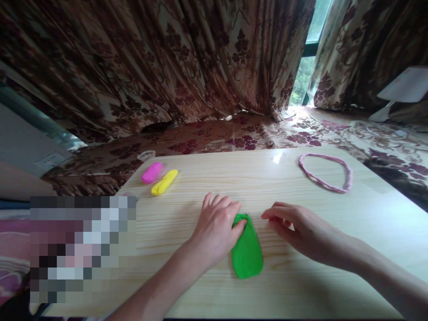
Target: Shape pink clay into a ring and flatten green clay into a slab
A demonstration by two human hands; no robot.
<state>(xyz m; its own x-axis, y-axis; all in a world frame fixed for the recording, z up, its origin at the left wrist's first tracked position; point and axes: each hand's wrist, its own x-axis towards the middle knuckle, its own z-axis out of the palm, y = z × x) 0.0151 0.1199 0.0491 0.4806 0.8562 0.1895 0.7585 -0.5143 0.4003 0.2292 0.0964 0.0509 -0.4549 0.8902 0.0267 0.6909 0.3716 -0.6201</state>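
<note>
A flat green piece of what looks like modelling clay (248,256) lies on the pale wooden table, narrow at its far end and wide and rounded toward me. My left hand (219,222) is at its far left side, the thumb pressed on the narrow end and the other fingers bent beyond it. Whether clear film covers the green piece, I cannot tell. To the right, apart from it, my right hand (294,221) hovers low over the table with fingers loosely curved and nothing visible in them.
Pink clay (151,173) and yellow clay (164,182) lie at the table's (200,171) far left, seemingly in clear wrap. A twisted pink loop (326,182) lies far right. Behind are patterned curtains (200,67) and a white lamp (403,87). A blurred-out patch covers the left.
</note>
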